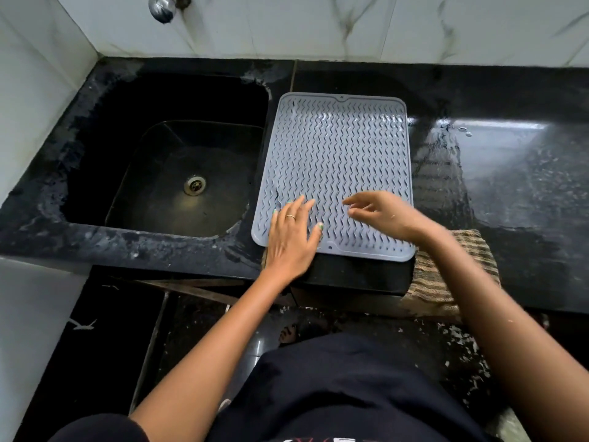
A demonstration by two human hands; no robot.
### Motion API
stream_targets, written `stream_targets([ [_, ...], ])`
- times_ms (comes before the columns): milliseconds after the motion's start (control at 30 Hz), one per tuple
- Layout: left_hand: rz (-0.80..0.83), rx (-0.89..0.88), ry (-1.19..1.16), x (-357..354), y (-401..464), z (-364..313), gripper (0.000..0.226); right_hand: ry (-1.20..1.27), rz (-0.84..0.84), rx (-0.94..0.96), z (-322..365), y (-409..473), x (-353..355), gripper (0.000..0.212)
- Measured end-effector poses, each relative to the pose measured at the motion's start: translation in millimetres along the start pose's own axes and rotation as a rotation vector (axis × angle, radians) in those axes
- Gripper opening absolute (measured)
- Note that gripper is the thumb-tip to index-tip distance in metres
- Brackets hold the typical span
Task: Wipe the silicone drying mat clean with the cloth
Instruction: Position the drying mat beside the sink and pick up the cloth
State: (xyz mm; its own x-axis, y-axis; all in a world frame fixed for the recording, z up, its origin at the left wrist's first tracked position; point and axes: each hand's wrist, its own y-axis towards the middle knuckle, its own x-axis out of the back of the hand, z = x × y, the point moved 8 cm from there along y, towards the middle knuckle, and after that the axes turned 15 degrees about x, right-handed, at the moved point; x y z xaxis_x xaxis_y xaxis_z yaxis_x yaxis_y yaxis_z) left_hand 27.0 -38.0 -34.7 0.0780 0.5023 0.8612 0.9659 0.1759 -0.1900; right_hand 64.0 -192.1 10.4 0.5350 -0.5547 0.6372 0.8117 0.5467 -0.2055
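A grey silicone drying mat [338,154] with wavy ridges lies flat on the black counter, just right of the sink. My left hand [291,234] rests palm down on the mat's near left corner, fingers spread, a ring on one finger. My right hand [382,215] hovers over the mat's near right part, fingers loosely apart and holding nothing. A brown striped cloth [459,272] lies on the counter's front edge, at the mat's near right corner, partly hidden under my right forearm.
A black sink [178,173] with a metal drain sits left of the mat. A tap [162,6] sticks out of the tiled wall above it. The black counter [516,173] to the right is wet and shiny. The counter's front edge runs just below the mat.
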Motion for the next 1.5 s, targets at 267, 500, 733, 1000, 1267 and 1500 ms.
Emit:
stream_targets([
  [267,0.166,-0.033,-0.213,-35.2,-30.3,-99.1,0.030,-0.328,0.164,-0.358,-95.0,-56.0,57.4,0.029],
  [500,0.271,-0.036,0.051,-82.1,-28.1,-156.5,0.061,-0.435,0.168,-0.567,-136.0,-91.2,72.6,0.054],
  [733,0.409,-0.047,0.029,-91.2,-27.5,-154.0,0.036,-0.462,0.307,-0.594,-140.1,-98.4,69.7,0.033],
  [1000,0.686,0.029,-0.697,-2.4,-29.4,-146.0,0.017,-0.052,0.074,-0.061,-46.0,-78.1,114.5,0.022],
  [1267,0.098,-0.163,-0.593,122.5,-2.9,-120.0,0.027,0.054,-0.342,0.303,45.0,-52.0,144.6,0.021],
  [1500,0.368,0.061,0.053,14.7,-16.8,-40.7,0.019,-0.163,0.164,0.056,-27.2,-28.5,20.9,0.023],
])
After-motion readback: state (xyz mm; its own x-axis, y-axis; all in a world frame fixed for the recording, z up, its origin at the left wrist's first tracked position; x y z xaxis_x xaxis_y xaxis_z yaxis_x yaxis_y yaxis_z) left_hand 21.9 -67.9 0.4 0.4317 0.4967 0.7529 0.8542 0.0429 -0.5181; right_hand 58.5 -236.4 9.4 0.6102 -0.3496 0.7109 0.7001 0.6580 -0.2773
